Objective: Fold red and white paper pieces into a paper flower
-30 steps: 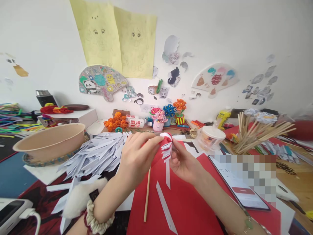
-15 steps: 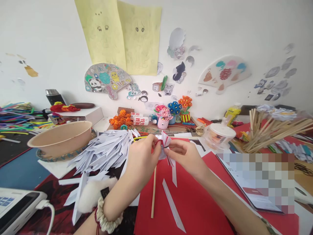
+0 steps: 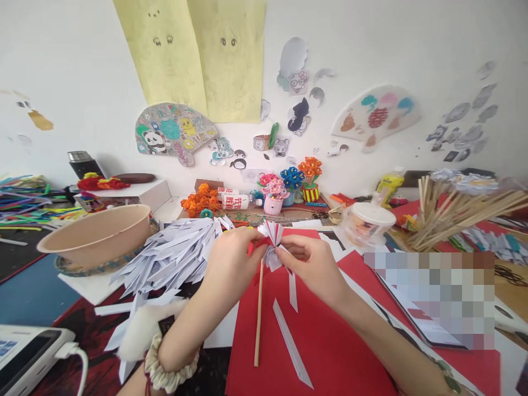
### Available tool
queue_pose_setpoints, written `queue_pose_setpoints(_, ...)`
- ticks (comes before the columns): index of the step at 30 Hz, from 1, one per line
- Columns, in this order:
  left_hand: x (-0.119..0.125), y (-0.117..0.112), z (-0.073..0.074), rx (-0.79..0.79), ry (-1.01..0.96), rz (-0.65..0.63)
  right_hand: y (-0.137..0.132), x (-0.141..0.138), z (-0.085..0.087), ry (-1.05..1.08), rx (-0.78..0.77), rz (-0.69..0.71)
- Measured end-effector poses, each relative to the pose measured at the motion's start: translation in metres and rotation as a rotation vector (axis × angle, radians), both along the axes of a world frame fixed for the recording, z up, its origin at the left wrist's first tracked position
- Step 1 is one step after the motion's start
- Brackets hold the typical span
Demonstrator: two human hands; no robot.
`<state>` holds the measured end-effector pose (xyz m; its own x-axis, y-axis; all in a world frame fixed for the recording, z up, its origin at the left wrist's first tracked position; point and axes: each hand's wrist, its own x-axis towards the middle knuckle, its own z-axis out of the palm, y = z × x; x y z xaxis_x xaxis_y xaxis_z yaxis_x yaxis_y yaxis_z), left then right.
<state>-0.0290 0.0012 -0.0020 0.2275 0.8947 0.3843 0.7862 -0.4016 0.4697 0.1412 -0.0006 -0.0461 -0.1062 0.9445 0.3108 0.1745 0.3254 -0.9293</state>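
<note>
2 hands [image 3: 236,253] [image 3: 312,261] hold 1 pleated paper piece [image 3: 274,235] near 1 stick [image 3: 259,324].

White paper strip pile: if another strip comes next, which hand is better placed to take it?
Probably the left hand. The pile of white strips lies beside it, while the right hand is beyond the folded paper. Both hands hold that paper, so the left would first need to let go.

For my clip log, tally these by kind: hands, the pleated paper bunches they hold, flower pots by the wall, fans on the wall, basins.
Hands: 2, left hand and right hand
Paper bunch: 1
Pots: 3, pink pot, blue pot, striped pot
Fans: 2, left fan and right fan
Basin: 1
Total: 9
</note>
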Motion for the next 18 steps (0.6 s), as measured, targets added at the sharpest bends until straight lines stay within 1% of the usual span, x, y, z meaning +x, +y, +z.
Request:
queue_pose_setpoints(5, 0.001, -0.0006, -0.0004, -0.021, -0.075, 0.009, 0.0011, 0.0005, 0.0002, 0.005, -0.02, 0.017)
queue_pose_setpoints(9, 0.0035, -0.0014, -0.0005, 0.036, -0.103, 0.054, 0.0021, -0.0002, -0.0023, -0.009, -0.001, 0.033)
queue_pose_setpoints(11, 0.0029, -0.0002, -0.0006, 0.061, -0.108, 0.024, 0.0026, -0.0005, -0.0027, -0.008, 0.015, 0.038)
queue_pose_setpoints(13, 0.0015, 0.0018, -0.0008, 0.038, -0.114, -0.029, 0.0029, -0.0008, -0.0015, 0.007, 0.022, 0.046)
queue_pose_setpoints(14, 0.0009, 0.0029, -0.001, 0.021, -0.12, -0.03, 0.003, -0.0009, -0.0004, 0.009, 0.024, 0.051)
queue_pose_setpoints(18, 0.0008, 0.0045, -0.002, 0.02, -0.103, 0.033, 0.0027, -0.0017, 0.0038, -0.017, 0.025, 0.07)
